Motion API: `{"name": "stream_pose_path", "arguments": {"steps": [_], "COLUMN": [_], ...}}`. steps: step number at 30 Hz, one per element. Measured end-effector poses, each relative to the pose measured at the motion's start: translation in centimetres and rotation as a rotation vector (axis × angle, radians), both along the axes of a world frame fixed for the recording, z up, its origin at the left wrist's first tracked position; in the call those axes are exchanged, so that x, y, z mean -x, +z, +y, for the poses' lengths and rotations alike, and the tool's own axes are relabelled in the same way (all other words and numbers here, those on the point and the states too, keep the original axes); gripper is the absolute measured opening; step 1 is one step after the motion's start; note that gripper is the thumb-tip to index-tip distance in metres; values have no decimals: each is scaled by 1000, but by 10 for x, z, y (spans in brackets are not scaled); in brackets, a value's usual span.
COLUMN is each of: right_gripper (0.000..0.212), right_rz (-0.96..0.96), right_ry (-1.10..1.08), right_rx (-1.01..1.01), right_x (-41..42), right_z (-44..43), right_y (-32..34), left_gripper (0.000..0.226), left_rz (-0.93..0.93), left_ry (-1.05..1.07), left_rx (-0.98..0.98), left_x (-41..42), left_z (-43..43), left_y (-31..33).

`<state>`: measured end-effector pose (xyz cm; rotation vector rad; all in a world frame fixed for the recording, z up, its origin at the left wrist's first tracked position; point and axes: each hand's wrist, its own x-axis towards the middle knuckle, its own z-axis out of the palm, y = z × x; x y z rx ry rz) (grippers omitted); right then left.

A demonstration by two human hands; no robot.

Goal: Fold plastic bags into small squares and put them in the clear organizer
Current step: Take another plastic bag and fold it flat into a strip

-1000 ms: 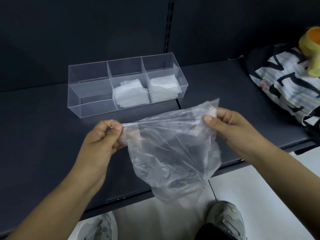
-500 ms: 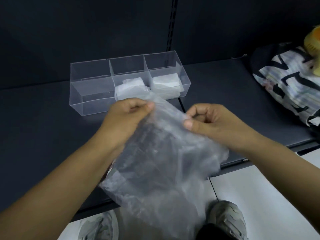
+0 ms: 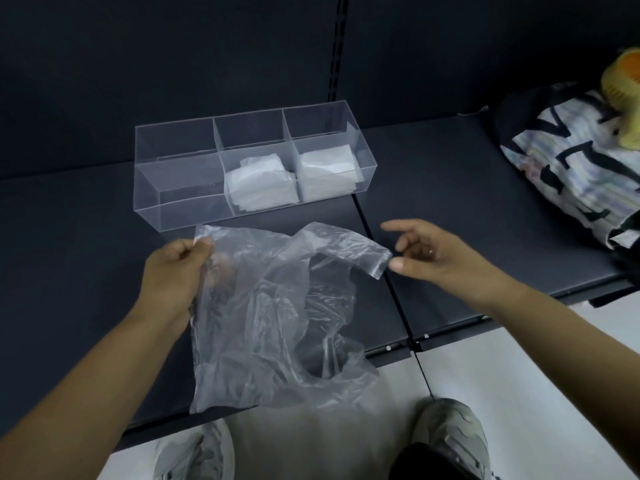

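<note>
A crumpled clear plastic bag (image 3: pixel 277 317) hangs over the front of the dark shelf (image 3: pixel 450 209). My left hand (image 3: pixel 173 271) pinches its left handle near the top. My right hand (image 3: pixel 426 254) hovers just right of the bag's other handle, fingers spread and relaxed, holding nothing. Behind the bag stands the clear organizer (image 3: pixel 180 206) with three compartments. Folded white bags (image 3: pixel 259 185) fill the middle one, more folded bags (image 3: pixel 327 168) lie in the right one, and the left one holds nothing.
A black-and-white patterned cloth bag (image 3: pixel 568 168) with a yellow plush item (image 3: pixel 623 77) lies at the shelf's right end. My shoes (image 3: pixel 450 441) stand on the pale floor below the shelf edge. A seam (image 3: pixel 381 271) splits the shelf.
My right hand has let go of the bag and moved right with fingers spread. The bag has dropped and spread out, hanging from my left hand, which has shifted left.
</note>
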<state>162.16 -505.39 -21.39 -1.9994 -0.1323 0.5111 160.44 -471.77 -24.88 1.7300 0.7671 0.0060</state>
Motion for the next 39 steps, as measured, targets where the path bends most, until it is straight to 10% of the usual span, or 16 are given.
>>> {"name": "stream_pose_path", "arguments": {"steps": [5,9,20,28,39], "right_gripper": [7,37,18,36,32], "right_rz": [22,55,-289,93,48], "right_ry": [111,12,-690,-98,289], "right_rx": [124,59,-104,-63,66], "right_x": [-8,-18,-43,65,66], "right_z": [23,4,-24,-13,2], "right_y": [-9,-1,-6,7,2], "left_gripper": [22,19,19,36,79], "left_rz": [-2,7,-62,-354,-1], "left_ry": [-1,75,2,-381,-841], "left_rx": [-15,-9,67,-613,-1128], "left_x": [-2,-5,-29,60,99], "left_z": [1,7,-5,2,-17], "left_y": [0,1,-1,-4,-34]}}
